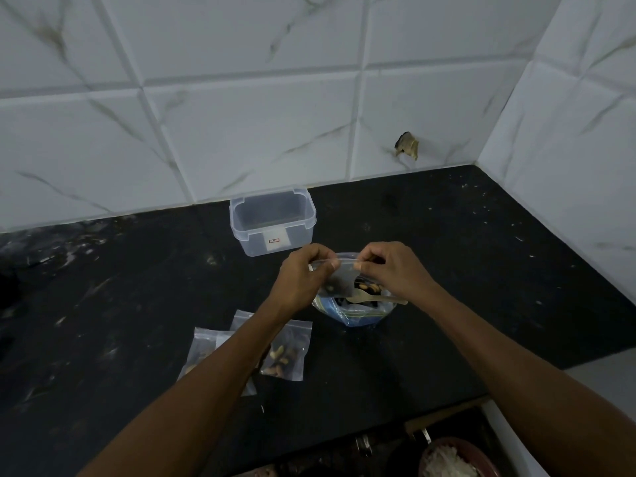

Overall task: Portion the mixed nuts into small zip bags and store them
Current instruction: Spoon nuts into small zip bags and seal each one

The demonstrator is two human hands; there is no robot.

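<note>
Small zip bag (339, 270) top pinched by left hand (303, 273) and right hand (392, 270) fingers, above countertop (447, 270)

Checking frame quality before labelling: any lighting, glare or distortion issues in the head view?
Head view: dim, bluish light; the dark countertop swallows detail. Wide-angle bending curves the wall tiles. The small zip bag pinched by the left hand and right hand is clear and hard to outline. No strong glare.

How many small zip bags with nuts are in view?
3: one held up by both hands, one on the counter, one left of it under the left forearm. More may be hidden.
</note>
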